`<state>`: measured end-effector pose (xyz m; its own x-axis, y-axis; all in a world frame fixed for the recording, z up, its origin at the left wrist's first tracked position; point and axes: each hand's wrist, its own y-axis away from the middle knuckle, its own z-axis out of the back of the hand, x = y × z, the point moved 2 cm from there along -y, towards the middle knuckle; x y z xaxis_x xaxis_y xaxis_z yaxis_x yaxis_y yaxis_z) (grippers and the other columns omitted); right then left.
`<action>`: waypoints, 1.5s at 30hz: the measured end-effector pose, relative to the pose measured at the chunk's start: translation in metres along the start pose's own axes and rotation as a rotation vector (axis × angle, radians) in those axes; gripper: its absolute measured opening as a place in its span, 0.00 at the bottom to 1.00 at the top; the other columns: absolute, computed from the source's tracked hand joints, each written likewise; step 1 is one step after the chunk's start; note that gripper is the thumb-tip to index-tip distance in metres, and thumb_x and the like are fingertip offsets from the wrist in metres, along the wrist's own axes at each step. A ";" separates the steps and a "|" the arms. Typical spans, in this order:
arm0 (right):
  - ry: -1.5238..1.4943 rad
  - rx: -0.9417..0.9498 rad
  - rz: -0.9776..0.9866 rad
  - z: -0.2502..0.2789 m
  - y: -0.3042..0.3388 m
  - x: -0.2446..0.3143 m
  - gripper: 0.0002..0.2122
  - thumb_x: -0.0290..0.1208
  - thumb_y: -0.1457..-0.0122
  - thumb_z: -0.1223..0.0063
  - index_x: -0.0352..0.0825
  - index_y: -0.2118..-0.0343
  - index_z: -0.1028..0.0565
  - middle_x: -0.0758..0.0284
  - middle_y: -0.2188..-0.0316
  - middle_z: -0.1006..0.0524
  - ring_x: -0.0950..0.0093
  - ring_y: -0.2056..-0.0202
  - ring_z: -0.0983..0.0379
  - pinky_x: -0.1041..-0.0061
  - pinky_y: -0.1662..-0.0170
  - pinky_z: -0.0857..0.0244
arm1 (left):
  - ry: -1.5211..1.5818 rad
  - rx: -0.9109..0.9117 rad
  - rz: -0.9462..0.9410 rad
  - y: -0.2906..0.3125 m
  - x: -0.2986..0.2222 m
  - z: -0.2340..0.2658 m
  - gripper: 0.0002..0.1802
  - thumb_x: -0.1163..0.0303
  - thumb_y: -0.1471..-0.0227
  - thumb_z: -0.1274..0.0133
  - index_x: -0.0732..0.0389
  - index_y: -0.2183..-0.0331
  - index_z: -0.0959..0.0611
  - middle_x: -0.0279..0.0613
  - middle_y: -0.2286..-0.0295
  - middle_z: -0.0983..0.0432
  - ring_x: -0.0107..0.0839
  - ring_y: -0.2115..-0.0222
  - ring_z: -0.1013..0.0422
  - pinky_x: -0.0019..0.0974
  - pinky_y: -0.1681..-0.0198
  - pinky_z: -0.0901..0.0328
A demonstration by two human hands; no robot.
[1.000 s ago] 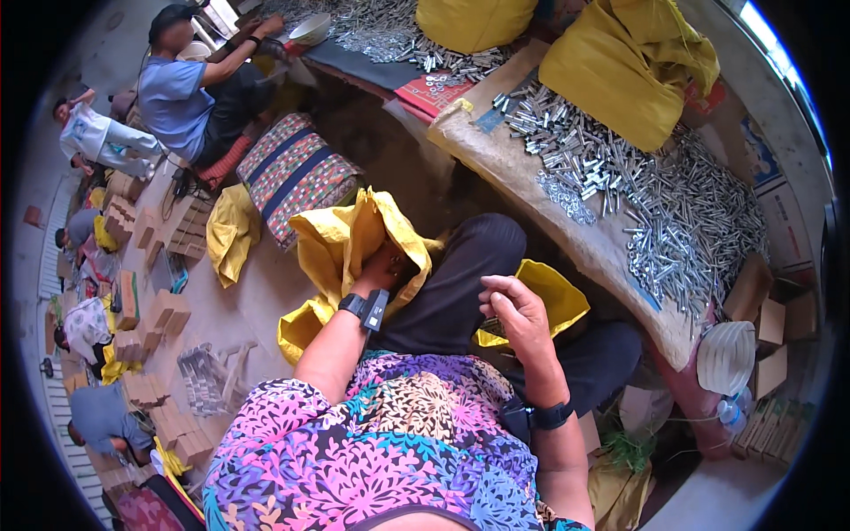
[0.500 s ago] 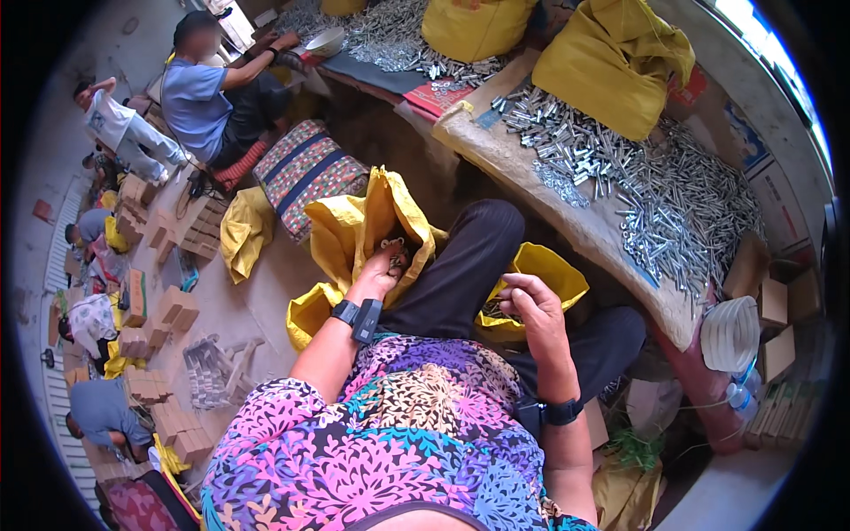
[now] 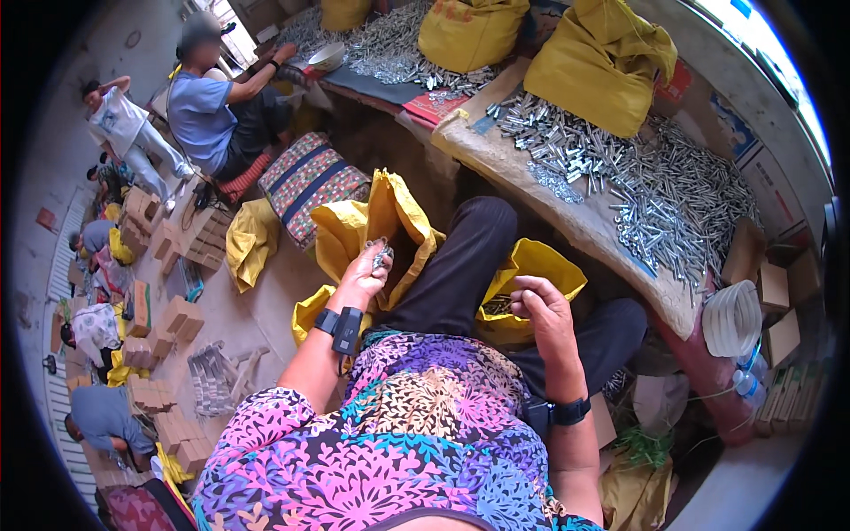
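Note:
My left hand (image 3: pixel 361 276) is closed round a handful of small metal rings (image 3: pixel 382 254), nuts or washers; I cannot tell which. It is at the left edge of an open yellow woven bag (image 3: pixel 403 205) beside my left knee. My right hand (image 3: pixel 546 317) is raised with fingers curled and the tips close to the thumb. Anything between those fingertips is too small to make out. Just left of them, between my legs, a second yellow bag (image 3: pixel 556 265) stands open with metal pieces (image 3: pixel 498 304) inside.
Along the right runs a bench (image 3: pixel 567 232) heaped with metal sleeve bolts (image 3: pixel 686 208) and a full yellow sack (image 3: pixel 602 66). A checked bundle (image 3: pixel 315 181) lies ahead on the left. Cardboard boxes (image 3: pixel 181 317) cover the left floor. A co-worker (image 3: pixel 205 111) sits at the bench's far end.
My left hand has drawn back leftward from the yellow bag's mouth, still holding the metal rings. My right hand has shifted slightly right, its fingers curled closer together.

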<state>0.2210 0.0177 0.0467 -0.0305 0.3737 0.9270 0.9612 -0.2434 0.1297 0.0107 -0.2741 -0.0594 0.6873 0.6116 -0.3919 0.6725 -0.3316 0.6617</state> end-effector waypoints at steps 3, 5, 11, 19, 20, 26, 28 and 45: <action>-0.017 -0.005 0.003 0.004 0.000 0.002 0.10 0.25 0.39 0.56 0.31 0.57 0.27 0.69 0.69 0.26 0.84 0.69 0.29 0.85 0.62 0.34 | 0.006 0.025 -0.010 0.009 -0.013 -0.009 0.08 0.71 0.49 0.45 0.55 0.63 0.24 0.35 0.75 0.31 0.25 0.80 0.32 0.18 0.90 0.50; -0.006 -0.016 0.004 0.010 0.000 0.002 0.10 0.25 0.39 0.56 0.31 0.57 0.27 0.69 0.68 0.26 0.84 0.69 0.29 0.85 0.62 0.34 | -0.031 0.071 -0.033 0.017 -0.021 -0.021 0.08 0.70 0.47 0.47 0.56 0.63 0.24 0.36 0.75 0.31 0.25 0.81 0.32 0.18 0.89 0.49; -0.068 -0.047 -0.003 0.033 -0.002 0.004 0.10 0.25 0.40 0.56 0.31 0.57 0.27 0.70 0.68 0.26 0.84 0.71 0.29 0.86 0.63 0.34 | -0.024 0.153 -0.035 0.038 -0.049 -0.080 0.09 0.68 0.47 0.48 0.58 0.63 0.27 0.37 0.73 0.32 0.24 0.78 0.32 0.18 0.88 0.49; -0.059 -0.119 0.046 0.079 -0.011 0.019 0.10 0.27 0.40 0.55 0.31 0.57 0.27 0.71 0.69 0.26 0.84 0.70 0.30 0.85 0.63 0.35 | -0.149 0.365 0.018 0.006 -0.030 -0.211 0.07 0.69 0.47 0.48 0.56 0.63 0.24 0.37 0.73 0.29 0.24 0.78 0.32 0.18 0.88 0.48; -0.087 -0.123 0.048 0.083 -0.014 0.021 0.10 0.26 0.40 0.55 0.31 0.57 0.27 0.71 0.69 0.26 0.84 0.70 0.30 0.85 0.63 0.35 | -0.166 0.368 0.026 -0.002 -0.023 -0.224 0.07 0.70 0.47 0.47 0.57 0.65 0.25 0.37 0.73 0.29 0.24 0.78 0.32 0.18 0.88 0.48; -0.172 -0.243 0.081 0.125 -0.021 0.022 0.10 0.26 0.40 0.56 0.31 0.57 0.27 0.70 0.70 0.26 0.84 0.70 0.30 0.86 0.64 0.34 | -0.209 0.360 0.227 -0.059 0.072 -0.303 0.11 0.71 0.49 0.45 0.58 0.66 0.31 0.35 0.77 0.33 0.24 0.78 0.33 0.21 0.88 0.50; -0.180 -0.276 0.072 0.139 -0.024 0.016 0.10 0.25 0.40 0.55 0.31 0.57 0.28 0.70 0.69 0.26 0.84 0.70 0.30 0.86 0.64 0.34 | -0.252 0.296 0.232 -0.083 0.109 -0.319 0.15 0.73 0.56 0.38 0.55 0.69 0.30 0.34 0.76 0.31 0.25 0.79 0.32 0.19 0.88 0.51; -0.274 -0.388 0.028 0.178 -0.034 0.005 0.11 0.25 0.41 0.54 0.30 0.56 0.28 0.69 0.69 0.25 0.83 0.69 0.30 0.84 0.63 0.35 | -1.701 0.473 -1.190 -0.124 0.297 -0.383 0.13 0.67 0.56 0.45 0.60 0.66 0.22 0.50 0.68 0.30 0.49 0.65 0.30 0.46 0.62 0.35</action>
<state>0.2372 0.1869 -0.0158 0.1174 0.5716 0.8121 0.7859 -0.5534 0.2759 0.0263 0.2233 -0.0132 -0.6791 -0.3810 -0.6274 0.6794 -0.6499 -0.3407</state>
